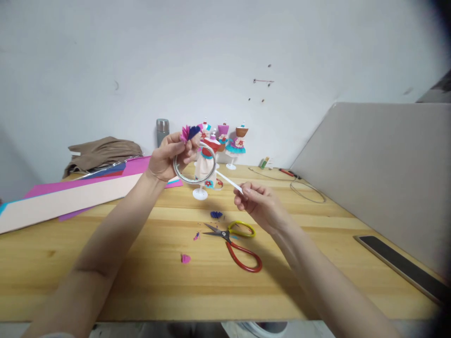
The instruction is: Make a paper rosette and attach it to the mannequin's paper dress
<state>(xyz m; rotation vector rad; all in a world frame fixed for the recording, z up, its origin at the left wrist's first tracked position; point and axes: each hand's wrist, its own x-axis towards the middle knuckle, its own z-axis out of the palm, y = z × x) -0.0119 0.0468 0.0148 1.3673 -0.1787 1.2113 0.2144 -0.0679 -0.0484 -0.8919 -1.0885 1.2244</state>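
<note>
My left hand (172,152) is closed around a thin roll of white tape (193,180), raised above the table. The same fingers also pinch a pink and dark blue piece of fringed or ruffled material (190,133). From the roll a narrow white strip of tape (229,180) stretches down to the right, its end pinched by my right hand (259,199). Beneath my hands lie scissors (224,234) with one yellow and one red handle, blades apart. Near them are a dark blue ruffled piece (216,214) and a pink scrap (185,258).
Several small dress forms (241,141) in colourful outfits stand by the wall; one (200,193) is nearer, behind the roll. Coloured sheets (77,197), brown cloth (105,152) and a flask (162,131) are left. On the right are a cable (310,197), a phone-like slab (398,265) and a grey panel (380,173).
</note>
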